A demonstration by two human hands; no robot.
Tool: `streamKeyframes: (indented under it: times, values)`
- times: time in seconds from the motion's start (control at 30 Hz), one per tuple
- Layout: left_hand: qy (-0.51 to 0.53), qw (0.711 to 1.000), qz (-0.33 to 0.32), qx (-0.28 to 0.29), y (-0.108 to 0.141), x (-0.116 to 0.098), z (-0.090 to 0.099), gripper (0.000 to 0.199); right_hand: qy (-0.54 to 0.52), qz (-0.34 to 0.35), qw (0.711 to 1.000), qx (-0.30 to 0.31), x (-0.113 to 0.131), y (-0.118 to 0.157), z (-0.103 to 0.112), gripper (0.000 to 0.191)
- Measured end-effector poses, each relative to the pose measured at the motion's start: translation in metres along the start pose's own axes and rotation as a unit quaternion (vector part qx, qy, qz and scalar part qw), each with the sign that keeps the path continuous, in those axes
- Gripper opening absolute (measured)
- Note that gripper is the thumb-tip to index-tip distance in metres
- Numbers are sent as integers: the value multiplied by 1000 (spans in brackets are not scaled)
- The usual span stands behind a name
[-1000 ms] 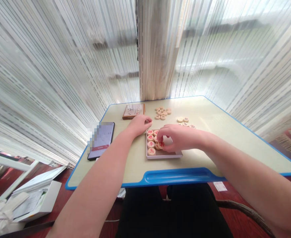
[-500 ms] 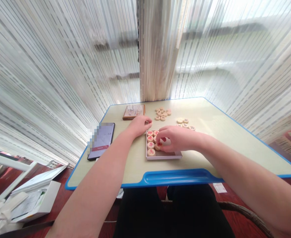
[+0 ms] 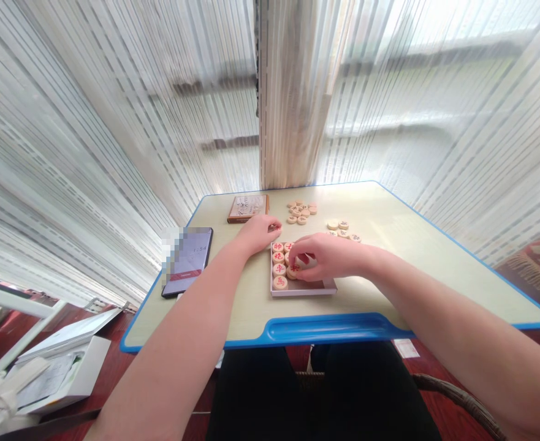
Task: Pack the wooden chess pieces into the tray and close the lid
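Note:
My right hand reaches over a shallow white box and has its thumb and fingers closed around a round wooden xiangqi piece with a red character. That piece sits inside the box, in the second column from the left. A full left column of red-marked pieces includes the horse piece at the near corner; other pieces lie partly hidden under my fingers. Just beyond the box's far left corner, my left hand pinches another red-marked xiangqi piece at the table surface.
Loose xiangqi pieces lie in a far pile and a group on the right. A brown-edged box lid rests at the far left, and a tablet lies nearer. The table has a blue edge; curtains hang behind it.

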State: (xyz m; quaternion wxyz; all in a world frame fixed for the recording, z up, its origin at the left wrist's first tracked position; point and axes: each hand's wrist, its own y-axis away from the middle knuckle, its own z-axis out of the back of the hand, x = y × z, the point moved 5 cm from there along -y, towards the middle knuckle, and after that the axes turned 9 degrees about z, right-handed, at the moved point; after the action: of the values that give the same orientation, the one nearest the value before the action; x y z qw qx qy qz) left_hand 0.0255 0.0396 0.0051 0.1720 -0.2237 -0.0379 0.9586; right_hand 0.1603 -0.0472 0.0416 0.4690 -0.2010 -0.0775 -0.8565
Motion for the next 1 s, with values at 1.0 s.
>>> streamKeyframes:
  times: [1.0]
  values:
    - [-15,994,50,-99,-2,10,8,24,114,-195,956,-185,-79,-1,10,29]
